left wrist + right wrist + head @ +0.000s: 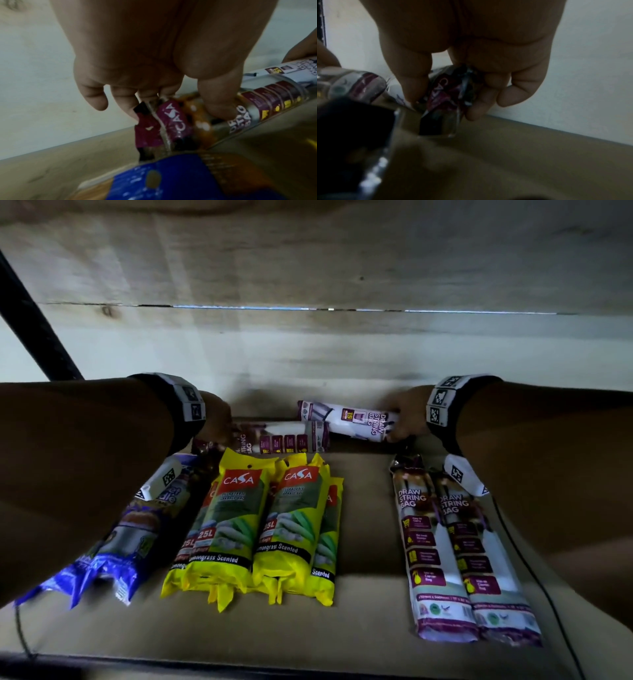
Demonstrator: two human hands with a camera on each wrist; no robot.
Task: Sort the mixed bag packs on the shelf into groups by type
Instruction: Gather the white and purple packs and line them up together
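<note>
On a tan shelf against a pale wall, left grip pinching one drawstring pack, right grip pinching another

On the shelf I see three groups in front. At the left lies a group of packs under my left forearm. Just right of it the Casa packs lie side by side and partly on each other. Well apart, at the right, two drawstring packs lie touching, side by side. Behind the Casa packs, near the back wall, one drawstring pack lies crosswise, my left hand at its left end. Behind it and to the right, another crosswise pack is in my right hand.
</note>
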